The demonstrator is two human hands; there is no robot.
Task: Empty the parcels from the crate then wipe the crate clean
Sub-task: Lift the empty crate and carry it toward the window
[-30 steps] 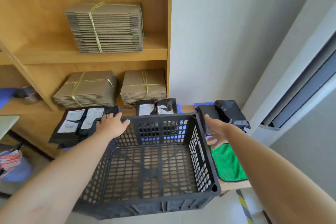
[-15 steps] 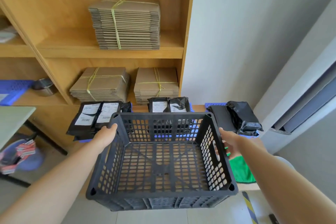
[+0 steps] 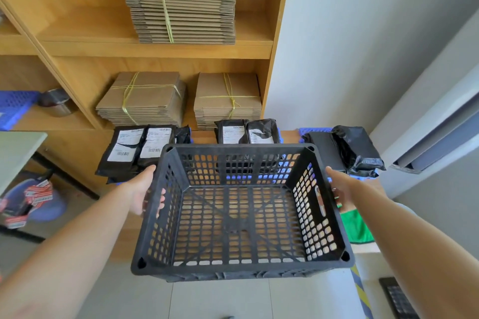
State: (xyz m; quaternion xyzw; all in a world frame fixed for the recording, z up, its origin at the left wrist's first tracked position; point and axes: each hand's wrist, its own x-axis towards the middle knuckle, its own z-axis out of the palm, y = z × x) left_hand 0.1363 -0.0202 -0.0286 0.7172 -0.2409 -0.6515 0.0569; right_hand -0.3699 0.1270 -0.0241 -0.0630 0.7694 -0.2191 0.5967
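My left grip and right grip now curl round the crate sides. It has come toward me, past the worktop front edge. It's empty, so wiping comes next.

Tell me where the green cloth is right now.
In the head view, the green cloth lies on the wooden counter at lower right, partly hidden behind the black crate's right wall, just below the right hand.

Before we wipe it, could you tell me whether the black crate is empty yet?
Empty. The crate shows only its bare lattice floor; the black parcels lie outside it, behind.
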